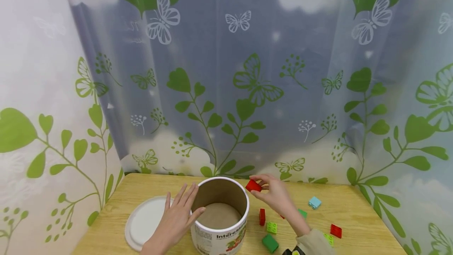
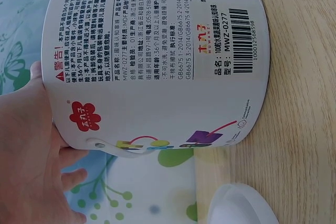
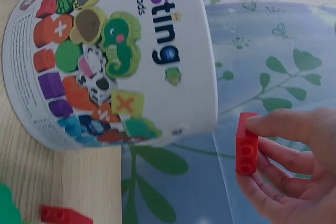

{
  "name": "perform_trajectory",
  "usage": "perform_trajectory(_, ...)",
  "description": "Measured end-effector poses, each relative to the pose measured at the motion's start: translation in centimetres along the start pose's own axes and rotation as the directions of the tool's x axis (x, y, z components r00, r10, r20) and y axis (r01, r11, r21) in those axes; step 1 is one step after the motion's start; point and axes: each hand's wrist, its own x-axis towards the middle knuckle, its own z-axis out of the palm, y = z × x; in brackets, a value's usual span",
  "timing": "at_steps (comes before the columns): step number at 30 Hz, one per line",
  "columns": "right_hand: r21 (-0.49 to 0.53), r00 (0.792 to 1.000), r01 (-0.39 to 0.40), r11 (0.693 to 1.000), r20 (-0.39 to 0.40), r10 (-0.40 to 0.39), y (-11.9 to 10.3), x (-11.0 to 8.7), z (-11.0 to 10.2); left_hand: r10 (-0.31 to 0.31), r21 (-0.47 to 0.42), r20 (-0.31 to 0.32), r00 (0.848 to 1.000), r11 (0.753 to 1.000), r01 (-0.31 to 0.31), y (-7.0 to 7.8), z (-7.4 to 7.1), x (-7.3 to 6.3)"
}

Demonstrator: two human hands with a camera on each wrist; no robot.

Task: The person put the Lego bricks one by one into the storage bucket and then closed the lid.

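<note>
A round white bucket [image 1: 220, 223] with printed sides stands open at the front of the table, its visible floor bare. Beside its right rim my right hand [image 1: 274, 194] pinches a red building block [image 3: 247, 142] between thumb and fingers, raised to about rim height. My left hand [image 1: 180, 216] lies with fingers spread against the bucket's left rim, the thumb over the edge. In the left wrist view that hand [image 2: 34, 145] touches the bucket's upper edge, next to the printed label [image 2: 226, 40].
A white lid [image 1: 141, 223] lies left of the bucket. To the right are scattered blocks: a red one [image 1: 262, 217], a lime one [image 1: 271, 227], a dark green one [image 1: 270, 243], a light blue one [image 1: 314, 202] and another red one [image 1: 336, 231]. A patterned curtain [image 1: 219, 89] hangs behind.
</note>
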Motion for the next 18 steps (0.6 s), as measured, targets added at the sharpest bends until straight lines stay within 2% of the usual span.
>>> perform_trajectory(9,0.016,0.997,0.075,0.997,0.036,-0.075,-1.6,1.1,2.4,-0.001,-0.003,0.003,1.0,1.0,0.001,0.0,0.0,0.0)
perform_trajectory(18,0.021,0.985,0.166,0.986,0.053,-0.167,-2.0,1.6,5.1,0.0,0.001,-0.003,1.0,1.0,0.0,0.0,0.1,0.0)
